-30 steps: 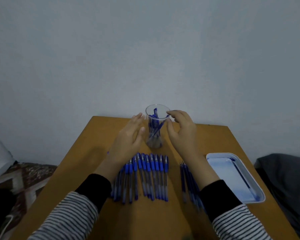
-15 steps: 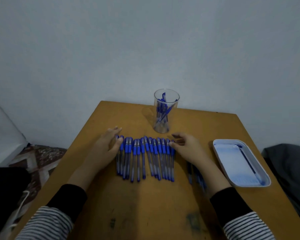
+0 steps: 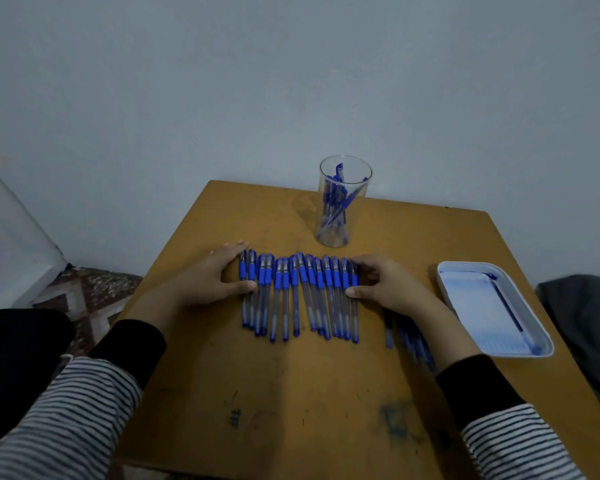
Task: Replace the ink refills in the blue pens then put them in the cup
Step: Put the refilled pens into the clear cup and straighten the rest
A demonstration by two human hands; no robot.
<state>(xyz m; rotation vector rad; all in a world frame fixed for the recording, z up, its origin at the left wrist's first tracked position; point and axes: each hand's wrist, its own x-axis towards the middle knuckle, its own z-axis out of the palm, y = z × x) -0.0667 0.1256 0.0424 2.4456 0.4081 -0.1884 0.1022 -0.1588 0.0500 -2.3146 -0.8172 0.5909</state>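
Blue pens (image 3: 298,292) lie side by side in one row on the middle of the surface (image 3: 309,393), caps pointing away from the person, between the two hands. The left hand (image 3: 215,278) is open, fingers straight along the left end of the row and the thumb touching the outer pens. The right hand (image 3: 385,289) has its fingers bent against the last pen on the right, with the thumb at that pen's grip. I cannot tell if it already pinches this pen or only pushes.

These pens look light, stiff and smooth, so they probably roll easily and slide against each other. The rubber-like blue grip section seems the best place to hold one, while the clear barrel is likely more slippery. To open a pen, both hands will be needed, I think, one on each half.

A smaller bunch (image 3: 409,337) lies partly under the right wrist; it is blurred, pens or refills, I cannot say. The clear cup (image 3: 343,202) stands upright behind the row, apart from it, and already holds several pens — it is tall and could tip if knocked. A white tray (image 3: 444,282) at the right holds one thin blue stick (image 3: 510,313). Nothing blocks the way to the cup.
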